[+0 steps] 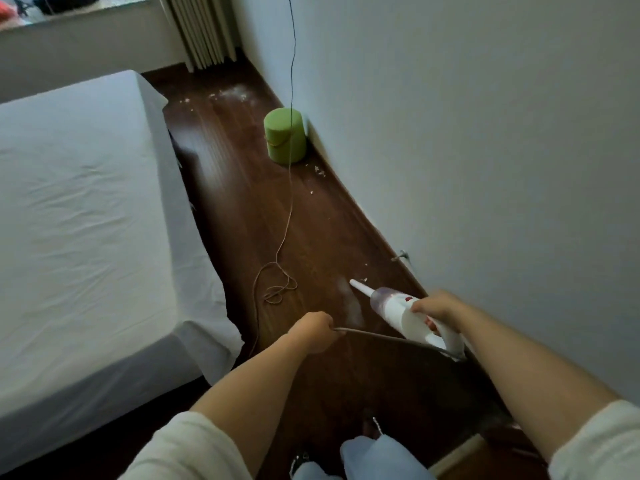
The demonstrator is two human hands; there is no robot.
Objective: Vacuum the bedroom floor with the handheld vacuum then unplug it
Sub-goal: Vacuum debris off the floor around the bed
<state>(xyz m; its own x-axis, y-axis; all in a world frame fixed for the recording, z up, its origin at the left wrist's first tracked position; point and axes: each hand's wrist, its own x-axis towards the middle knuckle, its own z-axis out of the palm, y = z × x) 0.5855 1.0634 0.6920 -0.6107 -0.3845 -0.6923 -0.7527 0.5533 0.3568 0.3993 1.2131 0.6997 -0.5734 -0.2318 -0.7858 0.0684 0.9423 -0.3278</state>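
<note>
Dark wood floor (242, 202) strip between white-sheeted bed (79, 202) and pale wall (485, 133).
Right hand (438, 308) grips the white handheld vacuum (401, 313), nozzle angled down near pale dust; left hand (313, 332) clutches its cord (384, 338). Crumbs lie ahead of both hands, beside 1 green cylinder (285, 136) against the wall.

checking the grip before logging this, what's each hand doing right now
Left hand: closed around the power cord.
Right hand: closed around the handheld vacuum at its handle.
</note>
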